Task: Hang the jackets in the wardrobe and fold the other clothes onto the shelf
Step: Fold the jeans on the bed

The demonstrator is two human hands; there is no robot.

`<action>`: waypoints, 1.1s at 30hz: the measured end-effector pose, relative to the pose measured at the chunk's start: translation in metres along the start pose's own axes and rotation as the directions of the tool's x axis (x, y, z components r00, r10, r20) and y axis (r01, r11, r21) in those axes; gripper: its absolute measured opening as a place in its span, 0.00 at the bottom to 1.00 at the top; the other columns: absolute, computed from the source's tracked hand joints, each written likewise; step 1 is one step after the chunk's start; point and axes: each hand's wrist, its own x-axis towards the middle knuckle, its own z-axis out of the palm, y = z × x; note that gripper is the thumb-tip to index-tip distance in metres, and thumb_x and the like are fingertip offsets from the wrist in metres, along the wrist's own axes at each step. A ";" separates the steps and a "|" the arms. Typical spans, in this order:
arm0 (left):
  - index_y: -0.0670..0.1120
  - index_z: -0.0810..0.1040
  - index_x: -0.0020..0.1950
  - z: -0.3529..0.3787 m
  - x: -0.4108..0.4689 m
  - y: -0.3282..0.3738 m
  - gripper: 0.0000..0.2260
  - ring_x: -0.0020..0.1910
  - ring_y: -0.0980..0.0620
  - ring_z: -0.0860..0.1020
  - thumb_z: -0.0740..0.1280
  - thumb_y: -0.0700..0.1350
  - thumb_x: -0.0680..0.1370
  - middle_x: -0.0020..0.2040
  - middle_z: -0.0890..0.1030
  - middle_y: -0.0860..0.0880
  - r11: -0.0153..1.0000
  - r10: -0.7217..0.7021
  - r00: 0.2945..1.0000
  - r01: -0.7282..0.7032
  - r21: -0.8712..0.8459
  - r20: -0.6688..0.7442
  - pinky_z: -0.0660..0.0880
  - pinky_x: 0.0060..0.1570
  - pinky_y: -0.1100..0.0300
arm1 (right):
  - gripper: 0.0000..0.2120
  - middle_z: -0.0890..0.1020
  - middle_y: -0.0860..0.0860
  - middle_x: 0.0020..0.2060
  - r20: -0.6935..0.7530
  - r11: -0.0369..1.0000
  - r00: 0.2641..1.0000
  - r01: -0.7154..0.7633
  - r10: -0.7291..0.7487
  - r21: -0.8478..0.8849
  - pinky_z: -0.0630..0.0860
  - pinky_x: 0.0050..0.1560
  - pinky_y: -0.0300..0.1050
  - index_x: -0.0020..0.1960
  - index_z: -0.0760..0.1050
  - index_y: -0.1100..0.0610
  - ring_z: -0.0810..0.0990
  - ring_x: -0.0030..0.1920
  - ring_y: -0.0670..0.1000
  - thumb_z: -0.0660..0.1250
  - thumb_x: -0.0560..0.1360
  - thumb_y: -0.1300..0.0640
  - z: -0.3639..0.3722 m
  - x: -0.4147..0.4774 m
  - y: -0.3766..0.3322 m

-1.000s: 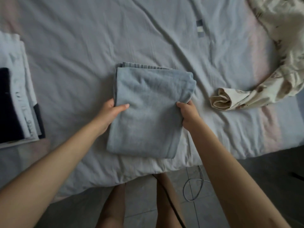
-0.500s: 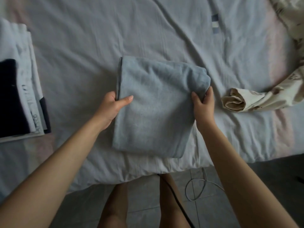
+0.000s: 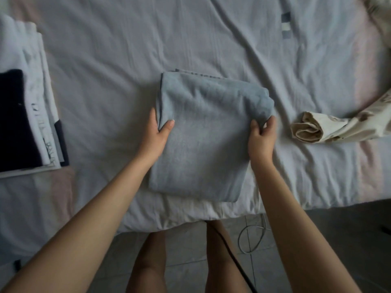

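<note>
1. A bed [image 3: 317,182] fills most of the view, under a rumpled pale grey sheet [image 3: 118,66] with faint pink bands.
2. A small blue-and-white patch [image 3: 286,25] sits on the sheet's far side.
3. Grey floor tiles [image 3: 186,248] lie below the bed's near edge.
4. A pale looped cable [image 3: 240,240] lies on the tiles, near a dark cable [image 3: 234,259].
5. The light is dim.

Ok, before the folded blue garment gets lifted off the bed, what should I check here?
1. Left hand grips the left edge of the blue garment: ok.
2. Right hand pinches its right corner: ok.
3. Fold compact: ok, though a lower layer peeks out at the far edge.
4. Apart from the cream patterned garment: ok.
5. Floor clear for stepping: not ok, a looped cable lies there.
6. Room on the shelf: cannot tell, out of view.
</note>
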 end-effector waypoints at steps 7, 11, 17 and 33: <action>0.39 0.65 0.70 0.020 -0.018 0.010 0.29 0.64 0.38 0.68 0.66 0.46 0.72 0.66 0.69 0.38 0.765 0.437 0.859 -0.200 0.612 -0.266 0.64 0.63 0.49 | 0.33 0.66 0.56 0.72 0.142 0.656 0.833 0.515 -0.535 -0.552 0.51 0.72 0.46 0.72 0.64 0.57 0.61 0.73 0.56 0.60 0.67 0.62 0.014 -0.017 -0.025; 0.47 0.59 0.76 0.024 0.017 0.018 0.30 0.76 0.45 0.56 0.57 0.56 0.76 0.77 0.58 0.45 0.316 0.475 0.822 -0.493 0.810 0.315 0.52 0.69 0.36 | 0.28 0.63 0.51 0.75 0.792 0.021 0.386 0.903 -0.473 -0.428 0.48 0.73 0.58 0.76 0.59 0.51 0.60 0.75 0.55 0.54 0.78 0.42 0.040 0.021 -0.015; 0.50 0.45 0.78 0.020 0.061 0.021 0.33 0.77 0.53 0.43 0.43 0.63 0.76 0.79 0.45 0.51 0.325 0.247 0.906 -0.411 0.852 0.343 0.45 0.66 0.28 | 0.29 0.48 0.51 0.78 0.430 0.313 0.868 0.492 -0.249 -0.812 0.35 0.70 0.66 0.78 0.48 0.44 0.45 0.77 0.58 0.48 0.79 0.38 0.045 0.079 -0.028; 0.40 0.55 0.77 0.031 0.018 0.015 0.30 0.74 0.36 0.58 0.56 0.51 0.78 0.76 0.56 0.37 0.459 0.331 0.941 -0.232 0.857 0.078 0.60 0.70 0.45 | 0.38 0.50 0.56 0.77 0.420 0.412 0.807 0.578 -0.414 -0.704 0.35 0.73 0.59 0.77 0.48 0.61 0.46 0.77 0.53 0.56 0.75 0.44 0.028 -0.051 0.013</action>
